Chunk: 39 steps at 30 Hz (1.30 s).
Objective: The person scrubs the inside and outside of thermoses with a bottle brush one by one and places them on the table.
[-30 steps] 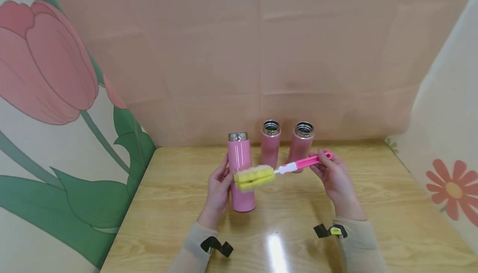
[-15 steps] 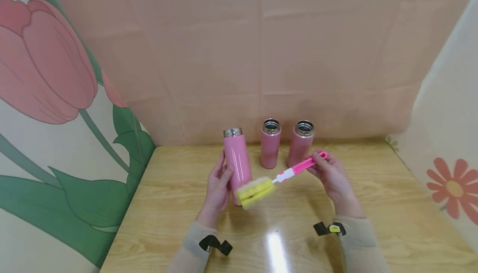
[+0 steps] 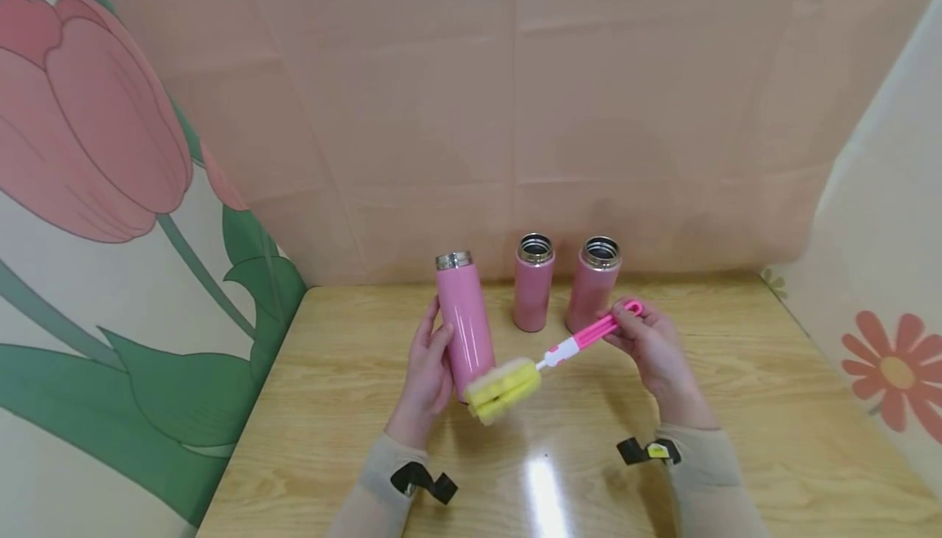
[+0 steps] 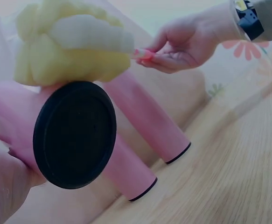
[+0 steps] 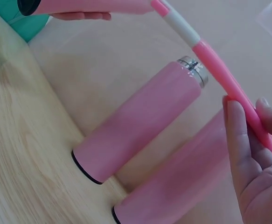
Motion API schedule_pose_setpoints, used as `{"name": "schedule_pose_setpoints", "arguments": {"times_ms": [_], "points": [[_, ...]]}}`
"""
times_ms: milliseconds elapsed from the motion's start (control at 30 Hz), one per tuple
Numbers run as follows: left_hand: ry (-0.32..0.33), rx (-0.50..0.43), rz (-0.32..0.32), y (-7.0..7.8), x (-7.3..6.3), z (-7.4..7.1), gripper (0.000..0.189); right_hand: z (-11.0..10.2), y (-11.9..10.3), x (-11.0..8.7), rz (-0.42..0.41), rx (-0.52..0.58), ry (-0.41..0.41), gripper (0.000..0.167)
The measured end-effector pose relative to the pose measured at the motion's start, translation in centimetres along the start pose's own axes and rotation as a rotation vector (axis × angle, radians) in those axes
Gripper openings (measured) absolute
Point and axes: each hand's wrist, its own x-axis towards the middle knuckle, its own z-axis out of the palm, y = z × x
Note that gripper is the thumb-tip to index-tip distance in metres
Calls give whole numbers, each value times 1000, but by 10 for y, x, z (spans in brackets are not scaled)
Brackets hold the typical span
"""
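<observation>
My left hand (image 3: 429, 370) grips a pink thermos bottle (image 3: 465, 321) with a bare steel neck, held off the table and tilted, top leaning left. Its black base (image 4: 75, 135) faces the left wrist camera. My right hand (image 3: 655, 350) pinches the pink end of a bottle brush (image 3: 593, 332) between thumb and fingers. The brush's yellow sponge head (image 3: 504, 389) points down-left and lies in front of the bottle's lower end in the head view; whether they touch I cannot tell. In the right wrist view, thumb and fingertips hold the pink handle (image 5: 229, 84).
Two more pink bottles stand upright and uncapped at the back of the wooden table (image 3: 331, 407): one in the middle (image 3: 533, 293), one to its right (image 3: 592, 289). Behind them hangs a plain pinkish cloth (image 3: 441, 113). Flower-printed panels flank both sides.
My left hand has raised the bottle and tilted its top to the left. The brush has swung so its sponge head sits lower, while my right hand has barely moved.
</observation>
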Motion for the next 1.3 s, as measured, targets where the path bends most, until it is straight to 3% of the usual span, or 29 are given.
{"name": "schedule_pose_setpoints", "arguments": {"times_ms": [333,567,700,900,1133,1300], "points": [[-58,8,3,-2,-5,3,80,8,-1,-2,-24,-4,70,12],[-17,41,32,-5,-5,4,71,5,0,1,-46,176,137,17],[-13,71,28,-5,-5,5,66,5,-3,2,-16,287,186,15],[-104,136,-28,-6,-5,8,70,7,-9,1,13,420,252,14],[-214,248,-52,-7,-9,11,69,8,-12,-3,-16,536,299,23],[-208,295,-39,-7,-12,13,70,13,-13,-3,-44,580,337,18]]}}
